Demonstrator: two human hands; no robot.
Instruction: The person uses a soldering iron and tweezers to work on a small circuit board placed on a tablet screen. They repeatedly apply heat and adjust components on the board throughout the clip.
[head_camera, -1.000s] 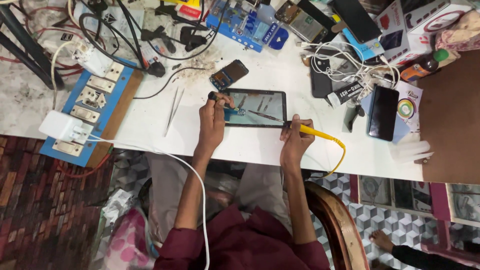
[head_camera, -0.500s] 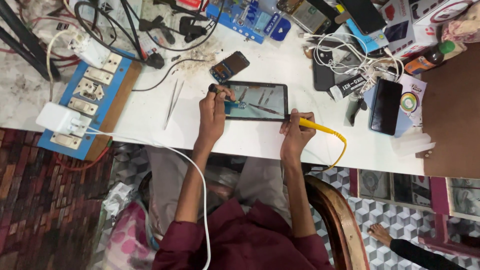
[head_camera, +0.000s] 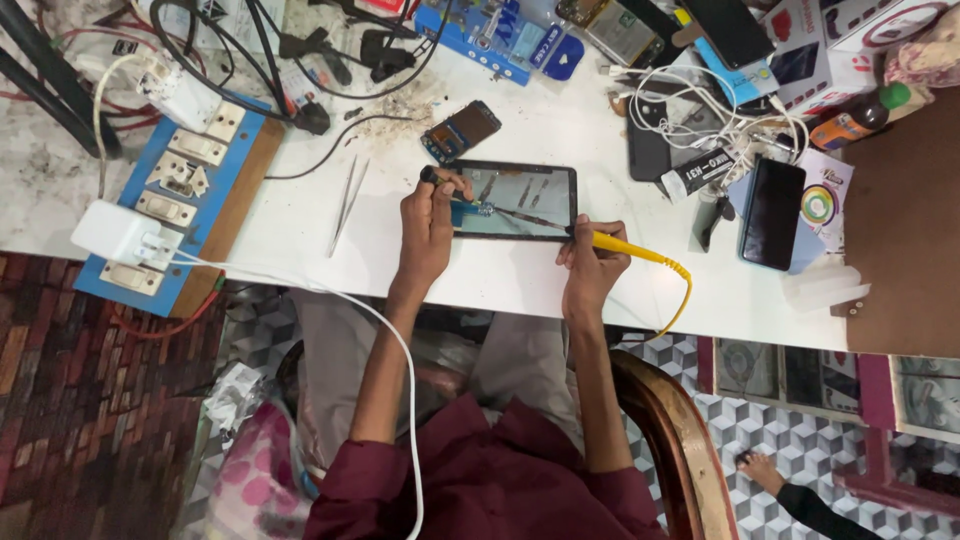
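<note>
white and smooth, the workbench ran across the view, cluttered at twelve and two o'clock with cables, phones and boxes, a blue switch board at nine o'clock, and the flat dark-framed tablet lying open at its centre. the step in hand looked like probing or soldering inside it: the left hand was closed around a thin dark tool at the tablet's ten o'clock corner, the right hand pinched shut on a yellow-handled iron at four o'clock. bringing both tips onto one small point would call for steady wrists; slim metal tweezers lay apart at nine o'clock.
</note>
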